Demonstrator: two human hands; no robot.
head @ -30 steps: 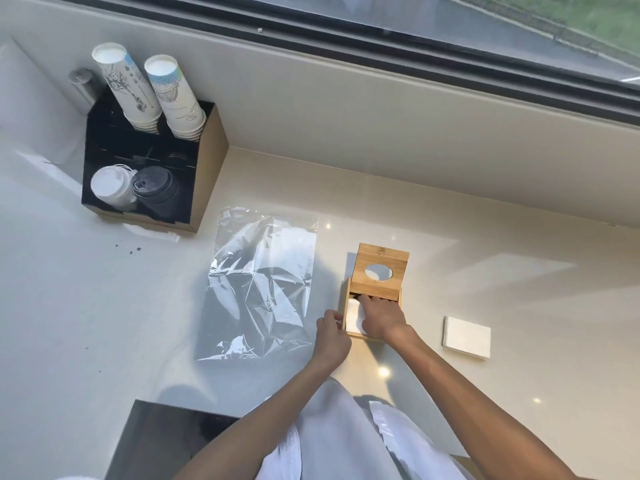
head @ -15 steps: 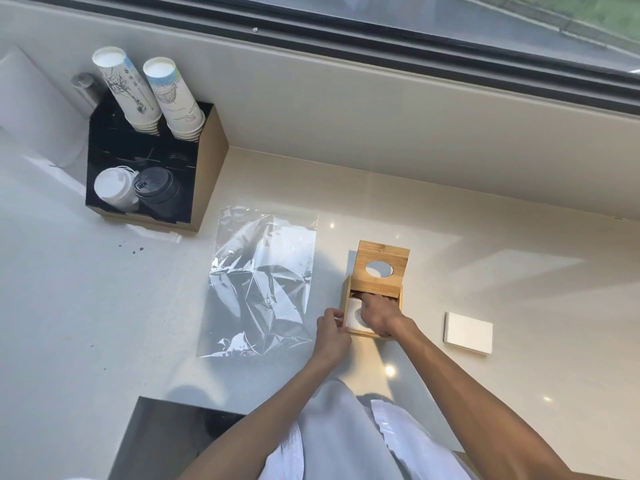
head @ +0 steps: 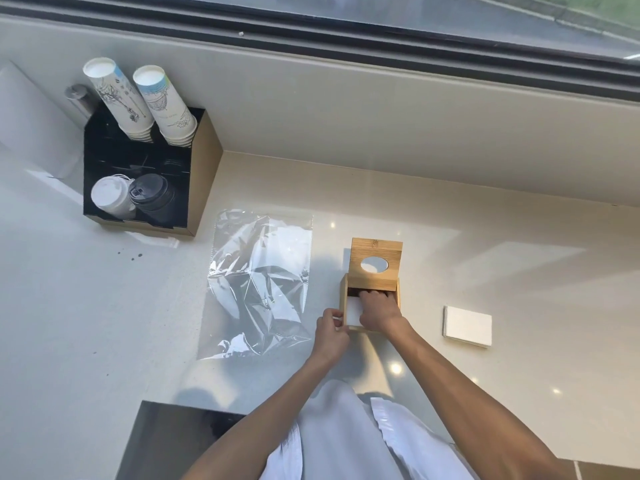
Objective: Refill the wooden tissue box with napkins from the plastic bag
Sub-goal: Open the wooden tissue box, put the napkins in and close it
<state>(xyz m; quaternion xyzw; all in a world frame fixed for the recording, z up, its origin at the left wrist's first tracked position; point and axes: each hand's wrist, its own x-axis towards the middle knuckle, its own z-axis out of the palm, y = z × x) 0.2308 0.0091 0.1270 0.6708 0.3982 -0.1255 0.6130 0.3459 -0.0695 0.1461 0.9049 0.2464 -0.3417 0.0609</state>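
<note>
The wooden tissue box stands on the counter with its lid, which has a round hole, tipped up at the far side. White napkins lie inside the open box. My right hand lies over them and holds them, its fingers curled under the lid with the tips hidden. My left hand grips the box's near left corner. The clear plastic bag lies flat and crumpled to the left of the box.
A small stack of white napkins lies on the counter to the right of the box. A black and wood cup holder with paper cups and lids stands at the back left. A window ledge runs behind.
My right hand has pushed further into the box, fingers now under the lid. My left hand has stayed at the box's corner.
</note>
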